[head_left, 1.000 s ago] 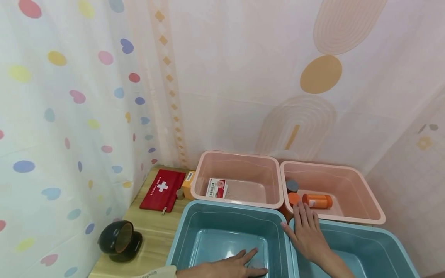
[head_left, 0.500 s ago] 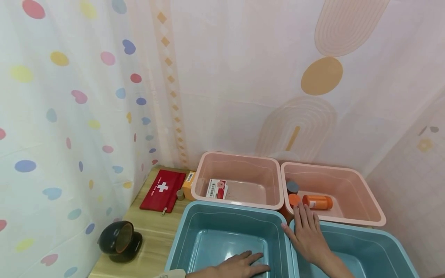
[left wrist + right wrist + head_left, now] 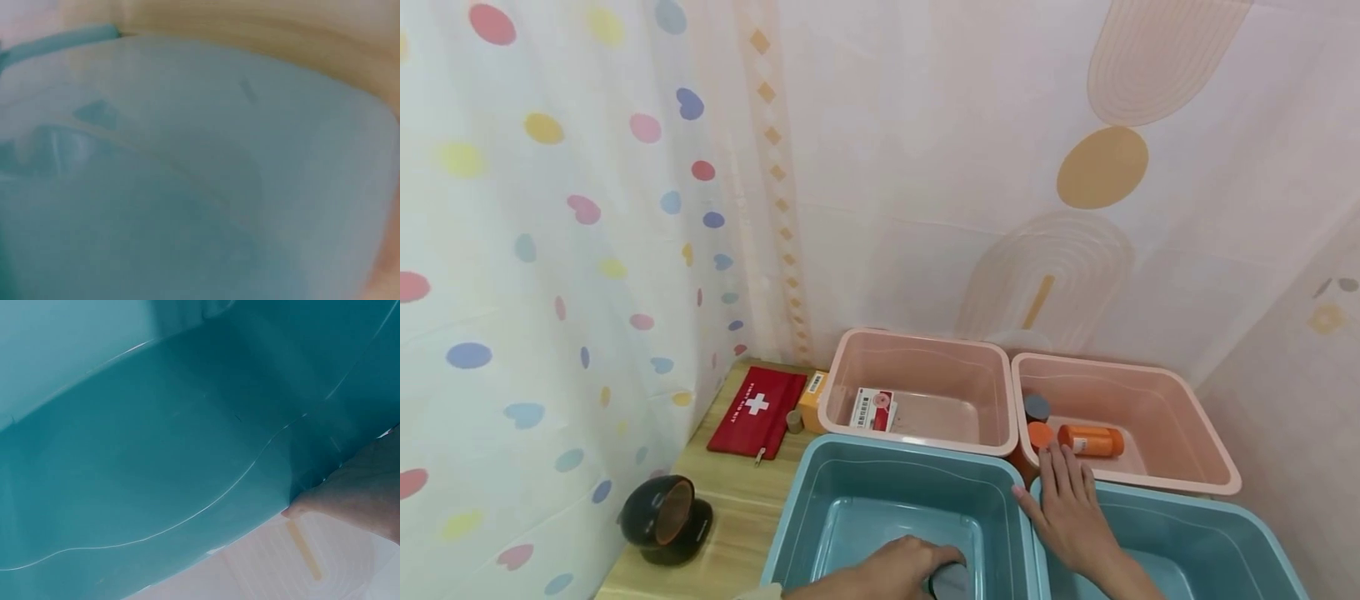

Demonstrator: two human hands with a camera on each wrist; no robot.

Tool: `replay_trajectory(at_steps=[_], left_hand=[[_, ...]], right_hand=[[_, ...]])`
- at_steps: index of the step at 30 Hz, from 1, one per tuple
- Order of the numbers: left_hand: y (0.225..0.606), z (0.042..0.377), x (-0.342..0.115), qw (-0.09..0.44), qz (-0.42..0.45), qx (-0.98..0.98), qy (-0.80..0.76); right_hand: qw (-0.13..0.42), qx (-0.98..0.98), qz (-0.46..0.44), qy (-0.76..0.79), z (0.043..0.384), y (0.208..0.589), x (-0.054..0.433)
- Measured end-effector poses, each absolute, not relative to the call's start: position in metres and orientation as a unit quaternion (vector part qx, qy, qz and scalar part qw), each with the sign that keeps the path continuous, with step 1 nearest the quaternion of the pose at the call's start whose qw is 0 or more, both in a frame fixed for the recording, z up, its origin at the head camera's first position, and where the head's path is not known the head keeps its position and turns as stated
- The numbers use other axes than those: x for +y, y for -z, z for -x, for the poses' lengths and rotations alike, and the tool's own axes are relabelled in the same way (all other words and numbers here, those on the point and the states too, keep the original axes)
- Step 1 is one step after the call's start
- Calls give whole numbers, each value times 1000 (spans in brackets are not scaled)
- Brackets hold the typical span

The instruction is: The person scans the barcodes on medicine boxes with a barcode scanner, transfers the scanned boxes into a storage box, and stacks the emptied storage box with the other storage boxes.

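Observation:
In the head view my left hand (image 3: 898, 569) reaches into the left blue bin (image 3: 917, 450) and grips a grey-capped bottle (image 3: 951, 581); only its round grey top shows. My right hand (image 3: 1075, 518) rests with straight fingers over the inner corner of the right blue bin (image 3: 1195, 504). Its fingertips lie close to an orange-capped bottle (image 3: 1040, 434) in the right pink bin (image 3: 1150, 371). A blurred blue bin wall (image 3: 187, 187) fills the left wrist view, with the fingers out of sight. In the right wrist view part of the right hand (image 3: 356, 494) touches the bin rim.
An orange bottle (image 3: 1092, 440) lies beside a grey cap (image 3: 1037, 407) in the right pink bin. The left pink bin (image 3: 925, 342) holds a small box (image 3: 872, 409). Further left are a red first aid pouch (image 3: 757, 412), an orange box (image 3: 813, 402) and black bowls (image 3: 666, 518).
My left hand went from spread fingers over the left blue bin's floor to gripping the grey-capped bottle. The right hand stayed at the corner. The head view shifted slightly.

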State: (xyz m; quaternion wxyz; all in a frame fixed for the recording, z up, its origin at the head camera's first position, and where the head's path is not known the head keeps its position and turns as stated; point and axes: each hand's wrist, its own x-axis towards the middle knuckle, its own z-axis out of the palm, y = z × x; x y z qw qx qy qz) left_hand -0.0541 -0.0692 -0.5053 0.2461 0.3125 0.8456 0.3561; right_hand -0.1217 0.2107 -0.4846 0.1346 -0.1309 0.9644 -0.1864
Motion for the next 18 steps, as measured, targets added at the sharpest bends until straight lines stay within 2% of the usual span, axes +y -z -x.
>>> replay_trajectory(at_steps=[2,11,18], left_hand=[[497,52,-75,260,-260,840,-399],[458,40,-112,246,-99,810,-523],[437,24,-142,149,-52,826,-541]], right_hand=[[135,964,131,186,122,484,211],[124,968,134,174,121,483,209],[117,968,135,176,120,484,210]])
